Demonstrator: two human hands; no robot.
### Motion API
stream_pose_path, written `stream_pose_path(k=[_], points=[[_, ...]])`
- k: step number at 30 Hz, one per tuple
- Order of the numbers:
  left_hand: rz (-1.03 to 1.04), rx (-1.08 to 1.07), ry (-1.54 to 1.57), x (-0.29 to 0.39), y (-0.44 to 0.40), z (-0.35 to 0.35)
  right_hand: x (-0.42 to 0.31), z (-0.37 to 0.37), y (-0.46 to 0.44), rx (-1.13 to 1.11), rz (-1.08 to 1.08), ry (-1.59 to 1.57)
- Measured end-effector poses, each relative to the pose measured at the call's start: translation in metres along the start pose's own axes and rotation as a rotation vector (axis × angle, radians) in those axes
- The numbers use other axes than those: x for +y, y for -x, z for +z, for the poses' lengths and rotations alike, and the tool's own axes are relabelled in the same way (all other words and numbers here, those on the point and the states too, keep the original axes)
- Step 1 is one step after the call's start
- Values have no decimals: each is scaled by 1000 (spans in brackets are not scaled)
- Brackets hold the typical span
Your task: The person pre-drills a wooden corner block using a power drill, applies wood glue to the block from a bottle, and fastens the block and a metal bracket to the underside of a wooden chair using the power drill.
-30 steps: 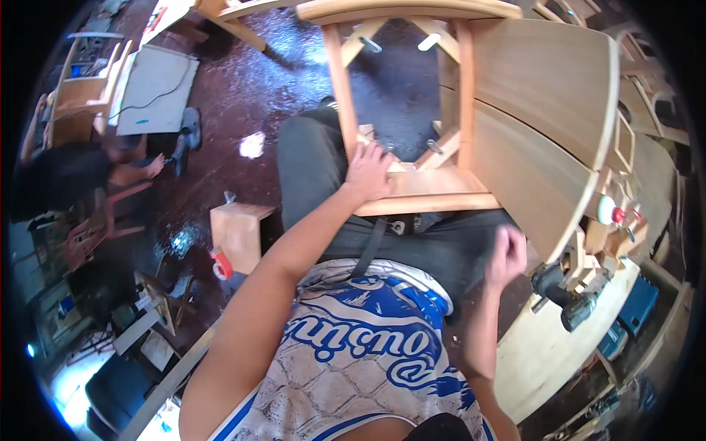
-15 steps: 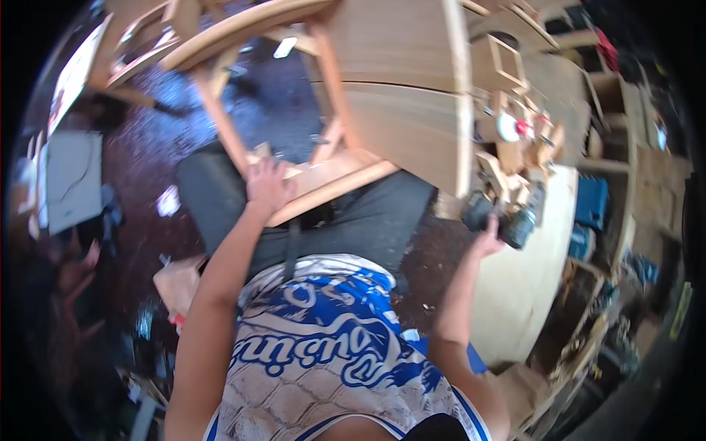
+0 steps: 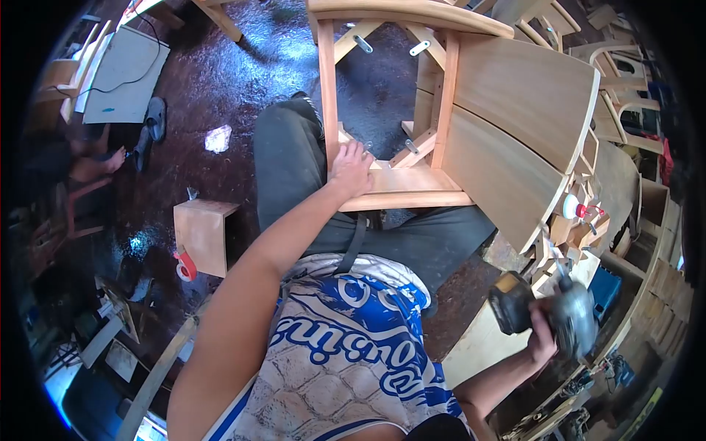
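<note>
My right hand (image 3: pixel 543 332) is closed round the handle of a cordless drill (image 3: pixel 572 316), held out to the right side and slightly blurred. The drill's dark battery (image 3: pixel 510 303) faces toward my body, and a thin bit points up. A wooden chair frame (image 3: pixel 412 200) lies across my thighs, with slanted corner braces inside it and metal bolts in them. On its lower left corner rests my left hand (image 3: pixel 351 170), fingers spread over the wood and near a corner brace. Wide wooden panels (image 3: pixel 507 132) adjoin the frame on its right.
Small wood blocks and a white bottle with a red cap (image 3: pixel 575 207) lie at the right on a bench (image 3: pixel 482 345). Tape (image 3: pixel 185 266) hangs by a wooden box (image 3: pixel 206 228) on the left. Another person's foot (image 3: pixel 114 159) shows at far left. More chair frames (image 3: pixel 625 103) stand behind.
My right hand has lifted the drill off the bench area and brought it closer and lower. The view has swung, so the frame appears further right; my left hand stays on it.
</note>
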State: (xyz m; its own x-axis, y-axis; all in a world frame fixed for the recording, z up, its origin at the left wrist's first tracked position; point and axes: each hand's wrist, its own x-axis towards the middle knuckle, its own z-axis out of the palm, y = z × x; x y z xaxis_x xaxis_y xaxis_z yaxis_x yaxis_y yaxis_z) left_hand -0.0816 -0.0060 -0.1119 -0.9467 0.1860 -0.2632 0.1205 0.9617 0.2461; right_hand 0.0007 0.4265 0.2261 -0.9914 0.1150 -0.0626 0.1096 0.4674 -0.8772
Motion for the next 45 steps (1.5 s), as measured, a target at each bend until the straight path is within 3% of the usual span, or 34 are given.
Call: stream_pose_path(k=[1,2,3,9,11,14,20,31,45], points=[[-1,69,-10,-1,1,7,-16,18,-13,-82,102,86],[-3,74,-3,-1,3,8,-35,71,-31,-54,179,-79],[-19,80,9,-1,3,8,-48,99,-59,-218,320,49],[-49,58,-10,4,4,4,-2,273,-225,-935,404,241],[-53,75,-29,4,2,0,1,312,-248,-981,520,429],[-59,52,-60,4,1,-5,47,349,-282,-1005,681,536],[-68,76,-65,6,1,1,69,366,-295,-990,828,568],[-58,129,-30,6,1,8,85,374,-299,-1047,867,597],[-69,49,-26,7,1,1,88,371,-302,-1025,867,629]])
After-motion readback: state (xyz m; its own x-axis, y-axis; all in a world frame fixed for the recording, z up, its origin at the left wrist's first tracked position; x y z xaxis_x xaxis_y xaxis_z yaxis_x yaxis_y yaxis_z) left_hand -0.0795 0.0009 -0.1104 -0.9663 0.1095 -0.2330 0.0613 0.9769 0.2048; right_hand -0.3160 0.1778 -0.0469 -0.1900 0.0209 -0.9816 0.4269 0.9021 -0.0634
